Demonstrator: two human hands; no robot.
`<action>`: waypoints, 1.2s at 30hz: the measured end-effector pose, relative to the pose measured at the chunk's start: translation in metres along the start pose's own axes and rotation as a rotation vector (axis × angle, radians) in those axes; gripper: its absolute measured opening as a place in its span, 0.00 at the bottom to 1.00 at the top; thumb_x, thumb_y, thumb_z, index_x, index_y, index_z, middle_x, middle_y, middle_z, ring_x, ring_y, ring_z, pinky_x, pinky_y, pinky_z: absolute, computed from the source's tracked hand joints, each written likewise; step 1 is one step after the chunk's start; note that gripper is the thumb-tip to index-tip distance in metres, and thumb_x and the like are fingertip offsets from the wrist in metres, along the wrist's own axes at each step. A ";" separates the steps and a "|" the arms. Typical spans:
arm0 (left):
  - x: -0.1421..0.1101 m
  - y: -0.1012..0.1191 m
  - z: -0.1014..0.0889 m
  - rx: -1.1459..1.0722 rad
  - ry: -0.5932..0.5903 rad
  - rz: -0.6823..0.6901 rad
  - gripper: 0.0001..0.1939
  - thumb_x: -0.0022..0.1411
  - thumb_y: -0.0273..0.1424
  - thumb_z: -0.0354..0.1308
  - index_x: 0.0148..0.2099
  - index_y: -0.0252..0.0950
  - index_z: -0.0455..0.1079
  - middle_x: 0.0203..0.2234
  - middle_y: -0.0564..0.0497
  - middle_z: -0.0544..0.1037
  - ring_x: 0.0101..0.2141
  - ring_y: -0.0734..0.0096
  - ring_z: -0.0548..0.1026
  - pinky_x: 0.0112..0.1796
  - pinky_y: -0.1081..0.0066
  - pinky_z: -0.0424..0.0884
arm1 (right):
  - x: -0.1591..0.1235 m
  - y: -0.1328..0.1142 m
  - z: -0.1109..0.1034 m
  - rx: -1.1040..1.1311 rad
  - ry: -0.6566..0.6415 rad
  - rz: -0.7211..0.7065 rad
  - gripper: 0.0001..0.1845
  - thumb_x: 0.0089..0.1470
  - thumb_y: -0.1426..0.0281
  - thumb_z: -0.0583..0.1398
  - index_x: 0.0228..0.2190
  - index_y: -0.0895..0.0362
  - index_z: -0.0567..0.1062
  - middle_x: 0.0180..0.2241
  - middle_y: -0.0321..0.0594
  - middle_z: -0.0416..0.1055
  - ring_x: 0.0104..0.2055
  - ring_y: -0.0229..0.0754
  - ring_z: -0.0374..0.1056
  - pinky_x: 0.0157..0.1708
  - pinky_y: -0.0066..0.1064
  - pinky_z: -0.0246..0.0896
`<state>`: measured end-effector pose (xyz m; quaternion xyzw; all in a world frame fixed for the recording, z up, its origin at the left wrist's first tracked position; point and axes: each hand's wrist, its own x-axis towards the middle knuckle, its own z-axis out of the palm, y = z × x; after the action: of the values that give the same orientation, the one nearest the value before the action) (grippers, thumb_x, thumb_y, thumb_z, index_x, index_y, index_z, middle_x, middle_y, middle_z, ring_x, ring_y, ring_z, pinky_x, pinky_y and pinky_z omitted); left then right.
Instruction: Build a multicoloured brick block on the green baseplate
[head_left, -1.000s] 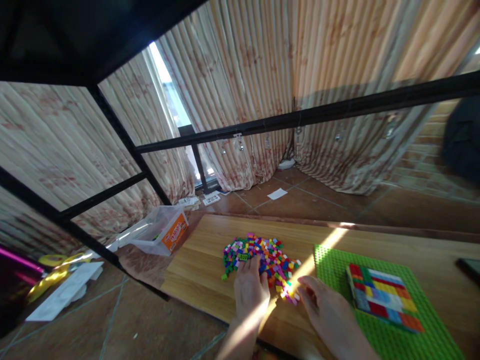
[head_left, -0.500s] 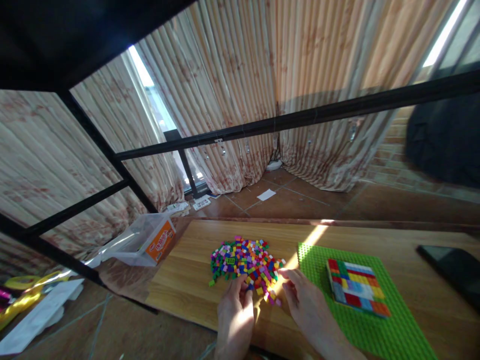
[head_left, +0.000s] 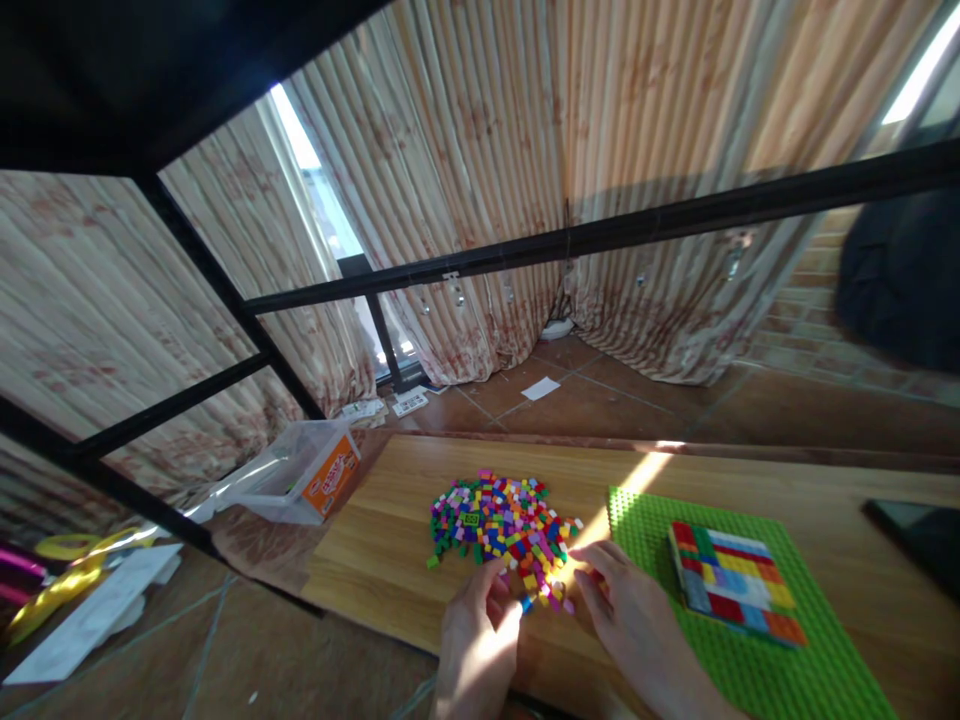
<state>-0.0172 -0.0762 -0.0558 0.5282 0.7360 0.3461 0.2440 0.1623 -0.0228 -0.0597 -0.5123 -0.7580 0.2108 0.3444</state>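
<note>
A heap of small colourful toy bricks (head_left: 502,515) lies on the wooden tabletop. At its near edge my left hand (head_left: 480,635) is curled, with a blue brick (head_left: 526,604) at the tip of the thumb. My right hand (head_left: 634,615) reaches in from the right side of the heap, thumb and fingers drawn together. A reddish spot shows between those fingers; whether it is a brick I cannot make out. To the right, a green baseplate (head_left: 795,670) carries a flat block of built-up bricks (head_left: 739,580) in red, white, yellow, blue and orange.
A dark flat device (head_left: 919,540) lies at the table's right end. Left of the table stands a clear plastic box (head_left: 300,480) with an orange label. A black metal frame (head_left: 525,247) crosses in front of patterned curtains (head_left: 465,130). Papers lie on the tiled floor.
My left hand has drawn slightly back from the heap, and the blue brick at its fingertips has shifted right and nearer me. My right fingers have curled in more. The view has shifted slightly.
</note>
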 end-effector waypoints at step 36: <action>0.045 0.020 -0.012 0.521 -0.013 0.216 0.26 0.55 0.22 0.51 0.58 0.34 0.63 0.43 0.46 0.75 0.46 0.61 0.68 0.50 0.65 0.61 | 0.000 0.001 -0.005 0.016 -0.062 0.007 0.14 0.57 0.71 0.48 0.34 0.55 0.73 0.36 0.41 0.72 0.31 0.41 0.71 0.31 0.32 0.62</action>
<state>-0.0287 -0.0324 -0.0321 0.6508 0.7379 0.1660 0.0666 0.1663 -0.0228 -0.0568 -0.5054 -0.7648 0.2339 0.3241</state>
